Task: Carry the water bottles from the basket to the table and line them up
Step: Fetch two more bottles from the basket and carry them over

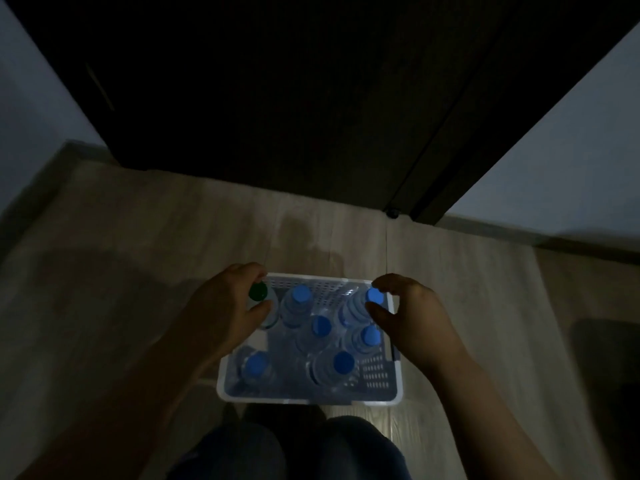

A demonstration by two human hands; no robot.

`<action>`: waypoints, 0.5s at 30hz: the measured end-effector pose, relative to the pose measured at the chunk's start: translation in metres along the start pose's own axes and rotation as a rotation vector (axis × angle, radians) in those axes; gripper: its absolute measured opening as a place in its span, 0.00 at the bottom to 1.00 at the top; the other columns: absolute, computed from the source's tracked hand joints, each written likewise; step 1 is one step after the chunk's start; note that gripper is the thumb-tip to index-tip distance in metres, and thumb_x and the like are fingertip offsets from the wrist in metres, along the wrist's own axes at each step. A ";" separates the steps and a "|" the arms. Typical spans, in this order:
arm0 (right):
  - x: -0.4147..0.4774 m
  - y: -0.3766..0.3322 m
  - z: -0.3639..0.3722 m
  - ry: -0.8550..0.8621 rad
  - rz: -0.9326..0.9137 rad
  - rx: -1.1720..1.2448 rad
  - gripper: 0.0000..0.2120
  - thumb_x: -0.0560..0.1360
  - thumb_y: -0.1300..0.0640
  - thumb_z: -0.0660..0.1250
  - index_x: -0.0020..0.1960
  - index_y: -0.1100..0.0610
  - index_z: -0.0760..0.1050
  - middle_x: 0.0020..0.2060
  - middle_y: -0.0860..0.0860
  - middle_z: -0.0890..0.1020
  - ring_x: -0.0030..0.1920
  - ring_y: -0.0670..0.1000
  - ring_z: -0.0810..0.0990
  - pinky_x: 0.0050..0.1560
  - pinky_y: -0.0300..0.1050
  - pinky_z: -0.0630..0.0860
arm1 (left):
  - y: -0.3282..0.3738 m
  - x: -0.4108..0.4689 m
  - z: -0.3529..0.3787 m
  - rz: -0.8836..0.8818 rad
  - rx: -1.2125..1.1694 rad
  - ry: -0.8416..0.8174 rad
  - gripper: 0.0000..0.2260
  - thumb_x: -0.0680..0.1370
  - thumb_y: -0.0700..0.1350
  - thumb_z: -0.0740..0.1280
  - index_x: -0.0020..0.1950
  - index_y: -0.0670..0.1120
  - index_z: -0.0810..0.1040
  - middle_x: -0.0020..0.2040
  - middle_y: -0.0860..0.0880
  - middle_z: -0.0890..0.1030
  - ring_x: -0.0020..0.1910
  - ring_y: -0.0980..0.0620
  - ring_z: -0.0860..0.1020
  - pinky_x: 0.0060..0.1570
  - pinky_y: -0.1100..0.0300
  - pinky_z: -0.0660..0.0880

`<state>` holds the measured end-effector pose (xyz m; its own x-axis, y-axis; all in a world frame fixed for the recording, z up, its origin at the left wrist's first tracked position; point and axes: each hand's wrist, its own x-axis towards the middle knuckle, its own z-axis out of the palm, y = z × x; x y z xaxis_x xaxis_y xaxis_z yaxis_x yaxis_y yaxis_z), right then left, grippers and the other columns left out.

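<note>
The floor (pixel 138 237) is pale wood-grain planking, dimly lit, its seams running away from the viewer. A white perforated basket (pixel 311 400) stands flat on it, low in the middle of the view, well apart from the dark door (pixel 277 98) at the far edge. A small dark door stop (pixel 392 213) sits on the planks just beside the door's right corner.

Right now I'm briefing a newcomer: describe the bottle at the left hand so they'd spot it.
A white basket of bottles stands on the floor. The bottle is in its far left corner, at the left hand. Its cap is green; all other caps are blue.
</note>
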<state>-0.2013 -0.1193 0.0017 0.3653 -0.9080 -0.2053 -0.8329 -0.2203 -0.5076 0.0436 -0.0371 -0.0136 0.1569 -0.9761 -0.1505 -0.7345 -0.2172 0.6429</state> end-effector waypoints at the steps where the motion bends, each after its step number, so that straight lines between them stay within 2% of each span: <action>1: 0.004 0.006 0.007 0.020 -0.004 0.000 0.14 0.74 0.55 0.69 0.59 0.53 0.75 0.54 0.49 0.80 0.52 0.46 0.78 0.48 0.35 0.72 | -0.009 0.003 0.008 0.010 0.009 0.021 0.19 0.72 0.42 0.73 0.61 0.41 0.75 0.55 0.44 0.79 0.51 0.48 0.78 0.52 0.55 0.76; 4: 0.014 0.024 0.026 0.046 0.008 -0.011 0.19 0.74 0.52 0.70 0.63 0.52 0.72 0.58 0.49 0.77 0.52 0.47 0.77 0.49 0.38 0.74 | -0.025 0.010 0.026 0.007 0.008 0.066 0.22 0.72 0.45 0.73 0.64 0.41 0.73 0.57 0.44 0.78 0.51 0.49 0.78 0.50 0.59 0.75; 9: 0.023 0.049 0.043 0.057 0.018 0.048 0.17 0.74 0.54 0.69 0.62 0.53 0.72 0.58 0.50 0.77 0.49 0.44 0.73 0.41 0.28 0.67 | -0.043 0.020 0.051 -0.039 -0.011 0.085 0.26 0.72 0.45 0.73 0.68 0.41 0.70 0.63 0.43 0.75 0.58 0.48 0.75 0.54 0.62 0.70; 11: 0.026 0.057 0.048 0.073 0.032 0.076 0.18 0.74 0.55 0.69 0.62 0.54 0.72 0.58 0.50 0.77 0.49 0.43 0.73 0.40 0.26 0.66 | -0.047 0.023 0.058 -0.050 -0.020 0.110 0.26 0.72 0.44 0.73 0.67 0.40 0.70 0.62 0.43 0.75 0.57 0.48 0.75 0.53 0.61 0.69; 15: 0.032 0.076 0.063 0.090 0.113 0.165 0.23 0.74 0.53 0.69 0.67 0.54 0.69 0.62 0.49 0.76 0.56 0.45 0.74 0.50 0.33 0.69 | -0.058 0.032 0.069 -0.031 -0.083 0.106 0.22 0.72 0.41 0.73 0.64 0.38 0.72 0.54 0.43 0.78 0.50 0.52 0.75 0.51 0.57 0.74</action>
<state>-0.2267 -0.1424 -0.0957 0.2286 -0.9533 -0.1972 -0.7845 -0.0605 -0.6172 0.0459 -0.0550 -0.1077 0.2507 -0.9635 -0.0938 -0.6721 -0.2430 0.6995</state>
